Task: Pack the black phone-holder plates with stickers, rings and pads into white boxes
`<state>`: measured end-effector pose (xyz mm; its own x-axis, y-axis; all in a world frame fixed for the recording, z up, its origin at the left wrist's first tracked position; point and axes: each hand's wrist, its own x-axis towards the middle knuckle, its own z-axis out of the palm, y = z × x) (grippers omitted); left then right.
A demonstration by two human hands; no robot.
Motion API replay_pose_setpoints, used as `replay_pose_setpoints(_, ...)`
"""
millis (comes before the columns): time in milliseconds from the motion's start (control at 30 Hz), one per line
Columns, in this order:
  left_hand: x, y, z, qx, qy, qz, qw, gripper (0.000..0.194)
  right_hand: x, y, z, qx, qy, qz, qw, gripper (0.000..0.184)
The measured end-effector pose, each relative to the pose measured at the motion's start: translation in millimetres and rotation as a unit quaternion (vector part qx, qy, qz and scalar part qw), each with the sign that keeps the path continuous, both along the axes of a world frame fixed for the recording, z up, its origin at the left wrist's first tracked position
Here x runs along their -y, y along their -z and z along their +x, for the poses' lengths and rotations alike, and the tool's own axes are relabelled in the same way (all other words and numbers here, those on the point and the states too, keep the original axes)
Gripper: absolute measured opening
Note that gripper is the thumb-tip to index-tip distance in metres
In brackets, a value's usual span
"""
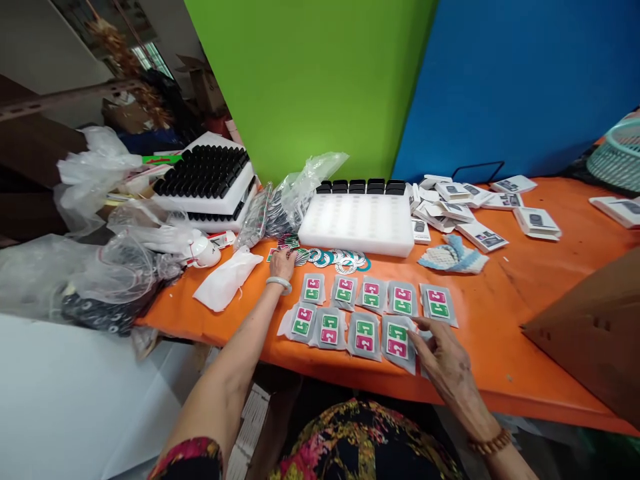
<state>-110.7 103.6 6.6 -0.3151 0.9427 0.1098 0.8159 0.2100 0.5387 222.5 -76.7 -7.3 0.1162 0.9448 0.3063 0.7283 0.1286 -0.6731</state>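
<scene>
My left hand (283, 264), with a pale bangle at its wrist, reaches to a small pile of pink and green wipe packets (287, 241). Its fingers are bent together among them; what they pinch is too small to make out. My right hand (445, 357) is held over the front row's right end, thumb and index finger apart, beside a grey pouch (399, 360) bearing a pink and green packet (397, 341). Part of another pouch is hidden beneath this hand. Two rows of similar pouches, like the back-row pouch (454, 313), lie on the orange table.
Teal and white rings (345, 261) lie behind the pouches, before a white foam tray (356, 223). Small white boxes (483, 237) and a knitted glove (453, 257) are at right, near a cardboard box (590, 333). Black pieces fill foam trays (205, 170) at left, by plastic bags (120, 273).
</scene>
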Motion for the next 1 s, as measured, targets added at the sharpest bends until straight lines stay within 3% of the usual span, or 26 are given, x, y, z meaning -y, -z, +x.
replay_pose_setpoints(167,-11.0,0.8,1.8,-0.019,0.021,-0.022,0.999,0.015,0.8,-0.9,2.2,-0.002,0.007,-0.007,1.0,0.036)
replay_pose_setpoints(467,-15.6,-7.7,-5.0,-0.006,-0.004,-0.068,0.998,0.022,-0.6,1.8,4.9,-0.007,0.0,-0.007,1.0,0.036)
replay_pose_setpoints(667,-15.6,-8.5,-6.3,0.019,0.003,-0.061,0.998,0.003,-0.5,3.7,5.9,-0.014,0.001,-0.011,1.0,0.034)
replay_pose_setpoints(1000,-15.6,-6.0,-7.0,-0.019,0.017,-0.036,0.999,0.011,-1.1,4.7,7.5,-0.029,0.007,-0.019,0.999,0.035)
